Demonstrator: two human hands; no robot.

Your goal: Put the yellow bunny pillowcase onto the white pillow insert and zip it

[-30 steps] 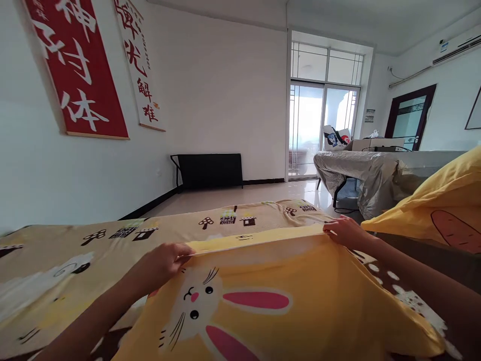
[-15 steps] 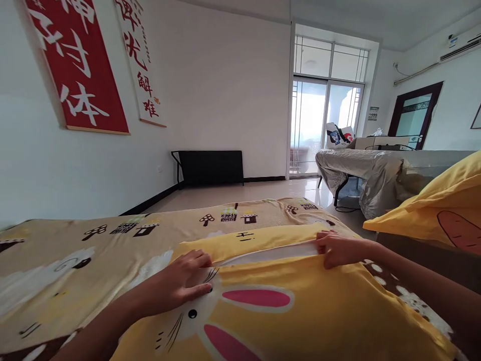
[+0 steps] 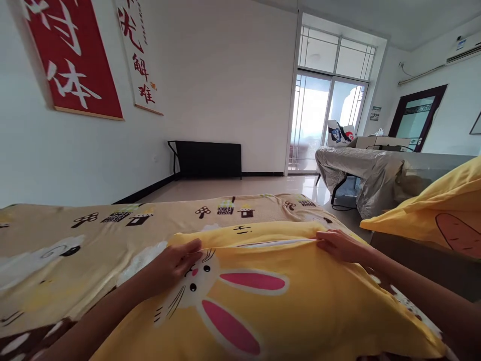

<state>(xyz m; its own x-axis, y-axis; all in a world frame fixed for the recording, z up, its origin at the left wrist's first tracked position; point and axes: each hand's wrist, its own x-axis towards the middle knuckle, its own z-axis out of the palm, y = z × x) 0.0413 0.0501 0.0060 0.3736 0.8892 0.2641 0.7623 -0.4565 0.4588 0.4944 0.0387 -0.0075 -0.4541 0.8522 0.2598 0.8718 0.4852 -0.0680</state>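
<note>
A yellow pillowcase (image 3: 308, 301) with a white rabbit print and pink ears lies in front of me, filled out by a white pillow (image 3: 270, 243). The pillow shows only as a thin strip through a long slit near the far edge. At the left end of the slit, my left hand (image 3: 182, 260) pinches the fabric beside the rabbit's face. My right hand (image 3: 340, 244) grips the slit's right end with fingers closed on the cloth. Between the hands, the two edges of the opening lie close together.
Under the pillowcase is a beige patterned blanket (image 3: 124, 240). Another yellow pillow (image 3: 443, 205) with a carrot print rests at the right. Behind it stands a plastic-covered table (image 3: 361, 160) holding boxes. A black folded panel (image 3: 208, 159) leans against the back wall.
The slit has narrowed, so less of the white pillow shows. My left hand has gone from lying spread on the cloth to pinching it. The view has tilted slightly down.
</note>
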